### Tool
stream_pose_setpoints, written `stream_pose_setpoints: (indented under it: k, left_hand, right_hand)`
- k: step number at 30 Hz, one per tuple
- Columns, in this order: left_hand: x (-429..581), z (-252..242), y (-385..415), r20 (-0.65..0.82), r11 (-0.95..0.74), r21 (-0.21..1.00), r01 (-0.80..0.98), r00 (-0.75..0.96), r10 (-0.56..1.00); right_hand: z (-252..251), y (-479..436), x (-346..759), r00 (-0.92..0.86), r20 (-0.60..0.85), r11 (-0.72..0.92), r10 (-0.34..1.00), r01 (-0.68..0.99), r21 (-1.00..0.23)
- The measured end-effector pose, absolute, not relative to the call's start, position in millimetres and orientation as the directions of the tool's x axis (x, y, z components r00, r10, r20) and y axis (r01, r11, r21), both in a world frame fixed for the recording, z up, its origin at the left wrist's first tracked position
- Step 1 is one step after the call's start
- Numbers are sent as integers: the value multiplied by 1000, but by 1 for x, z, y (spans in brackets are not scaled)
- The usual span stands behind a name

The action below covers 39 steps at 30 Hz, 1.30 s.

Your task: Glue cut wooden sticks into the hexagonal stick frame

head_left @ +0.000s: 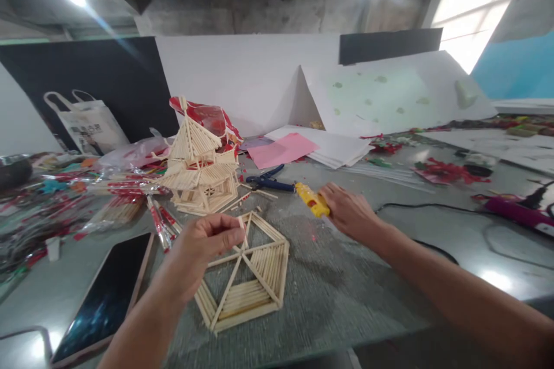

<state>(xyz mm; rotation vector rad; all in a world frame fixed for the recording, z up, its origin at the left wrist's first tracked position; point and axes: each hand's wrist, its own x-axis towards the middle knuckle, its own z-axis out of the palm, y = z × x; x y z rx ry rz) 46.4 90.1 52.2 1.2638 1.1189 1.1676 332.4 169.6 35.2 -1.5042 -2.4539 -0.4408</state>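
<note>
My left hand [216, 236] pinches a short pale wooden stick [242, 225] over the upper left part of a hexagonal stick frame [242, 314]. The frame lies flat on the table, with spokes meeting in its middle. Rows of sticks fill some of its lower and right sections, while the upper ones show the table through them. To the right, my right hand [346, 207] is wrapped round a yellow hot glue gun [312, 200], raised above the table and pointing left. Its nozzle is close to blue-handled pliers [272, 180].
Behind the frame stands a tiered stick pagoda model [194, 167]. A phone [106, 294] lies at the left, near bundles of wrapped sticks [116, 207]. Pink paper [281, 151] and white sheets lie further back. A black cable [428, 205] and a purple tool [519, 213] are at the right.
</note>
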Motion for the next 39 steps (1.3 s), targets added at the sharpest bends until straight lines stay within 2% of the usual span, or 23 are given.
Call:
stream_pose_setpoints:
  k: [1,3,5,8,11,18,26,32,39]
  left_hand:
    - [43,55,87,32,-53,979,195,108,994]
    - [39,59,84,40,-126,851,509,177,983]
    - [38,62,84,16,-197,712,674,265,964]
    - [40,63,89,-42,-260,578,774,346,937]
    - [43,60,93,-100,-296,516,804,400,911]
    - [41,49,95,-161,-331,522,786,471,867]
    - [41,46,97,-144,-411,488,771,535,832]
    - [43,46,95,-157,-406,472,783,527,835]
    - [45,46,94,-147,-459,392,797,547,824]
  right_hand:
    - [36,173,337,-429,317,407,846,903,138]
    - [36,179,342,-408,271,382,872,913,146]
    - [34,183,345,-407,236,381,883,913,149]
    - [31,188,345,-444,196,421,875,895,149]
    - [26,191,345,-494,173,474,852,869,143]
    - [25,194,346,-509,147,498,848,861,103]
    - [27,191,344,-509,119,504,852,861,73]
    - [25,192,346,-534,127,530,836,846,66]
    - [25,191,346,-542,117,537,832,840,74]
